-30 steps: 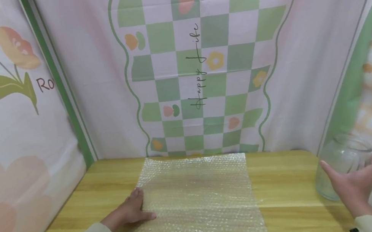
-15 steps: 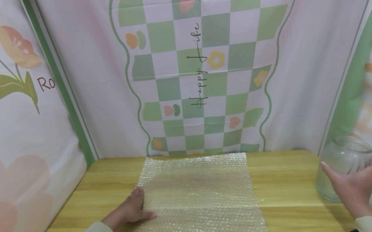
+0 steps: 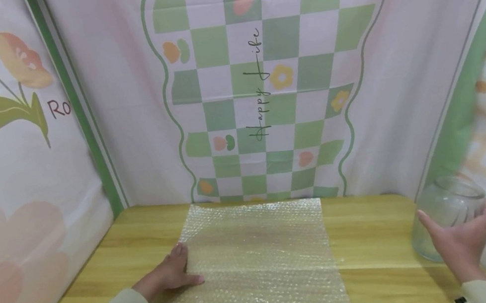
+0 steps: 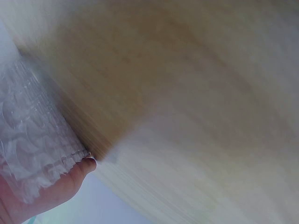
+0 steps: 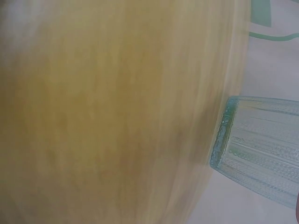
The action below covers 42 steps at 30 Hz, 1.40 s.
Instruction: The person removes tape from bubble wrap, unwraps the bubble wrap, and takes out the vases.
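A sheet of clear bubble wrap (image 3: 263, 254) lies flat on the wooden table in the head view. At its left edge rests my left hand (image 3: 171, 270), fingers straight and thumb stretched out over the wrap. The left wrist view shows the wrap's bubbled edge (image 4: 35, 130) overlapping part of that hand (image 4: 60, 191). Over on the right, my right hand (image 3: 462, 244) grips a clear glass jar (image 3: 449, 208) from the near side, thumb on its left and fingers on its right. The jar stands upright with its mouth uncovered. Its ribbed side (image 5: 266, 144) and base show in the right wrist view.
The yellowish wooden table (image 3: 374, 236) has rounded far corners. Printed fabric hangs behind it, a green and white checked panel (image 3: 275, 43) in the middle. More patterned fabric (image 3: 13, 187) encloses the left side, and the right side too, close beside the jar.
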Each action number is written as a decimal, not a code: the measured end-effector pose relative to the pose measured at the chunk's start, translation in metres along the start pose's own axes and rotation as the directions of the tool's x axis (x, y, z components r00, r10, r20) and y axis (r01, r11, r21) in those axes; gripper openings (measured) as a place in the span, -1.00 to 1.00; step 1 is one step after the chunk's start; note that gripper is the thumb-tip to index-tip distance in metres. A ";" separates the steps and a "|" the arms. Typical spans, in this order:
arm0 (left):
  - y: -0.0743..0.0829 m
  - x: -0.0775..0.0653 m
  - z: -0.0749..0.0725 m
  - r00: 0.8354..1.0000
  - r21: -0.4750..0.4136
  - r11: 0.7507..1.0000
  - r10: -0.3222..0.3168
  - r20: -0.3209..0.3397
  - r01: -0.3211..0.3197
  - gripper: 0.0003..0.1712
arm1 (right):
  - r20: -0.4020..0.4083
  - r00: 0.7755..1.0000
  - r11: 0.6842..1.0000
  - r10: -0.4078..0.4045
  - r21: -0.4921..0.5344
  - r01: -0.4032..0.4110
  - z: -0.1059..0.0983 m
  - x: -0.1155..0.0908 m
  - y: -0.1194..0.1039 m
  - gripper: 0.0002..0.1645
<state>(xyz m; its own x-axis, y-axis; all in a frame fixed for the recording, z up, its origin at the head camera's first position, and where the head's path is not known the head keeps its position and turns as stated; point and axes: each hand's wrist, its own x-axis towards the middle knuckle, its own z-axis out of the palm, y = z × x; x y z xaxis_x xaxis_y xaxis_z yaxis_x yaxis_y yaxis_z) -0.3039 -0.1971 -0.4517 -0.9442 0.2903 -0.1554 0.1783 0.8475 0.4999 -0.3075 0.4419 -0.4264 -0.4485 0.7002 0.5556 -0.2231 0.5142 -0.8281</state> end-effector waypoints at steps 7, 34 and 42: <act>-0.006 0.003 0.003 1.000 -0.004 1.000 0.012 -0.007 -0.012 0.49 | 0.001 1.000 1.000 0.000 -0.010 0.000 0.000 -0.001 -0.001 0.33; -0.001 -0.001 -0.002 0.999 -0.024 0.999 0.035 0.003 -0.035 0.37 | 0.049 0.999 0.997 0.007 -0.083 -0.003 -0.004 -0.003 -0.003 0.36; 0.000 -0.003 0.000 0.999 0.000 0.999 0.033 -0.015 -0.033 0.33 | 0.067 0.997 0.995 -0.026 -0.098 0.033 -0.006 -0.001 0.003 0.39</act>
<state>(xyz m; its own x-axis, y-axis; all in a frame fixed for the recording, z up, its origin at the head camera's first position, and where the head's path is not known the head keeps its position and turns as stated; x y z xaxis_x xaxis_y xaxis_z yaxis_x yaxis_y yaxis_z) -0.3014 -0.1979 -0.4510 -0.9418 0.3119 -0.1258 0.2097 0.8372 0.5051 -0.3025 0.4459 -0.4288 -0.4997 0.6515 0.5708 -0.1519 0.5829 -0.7982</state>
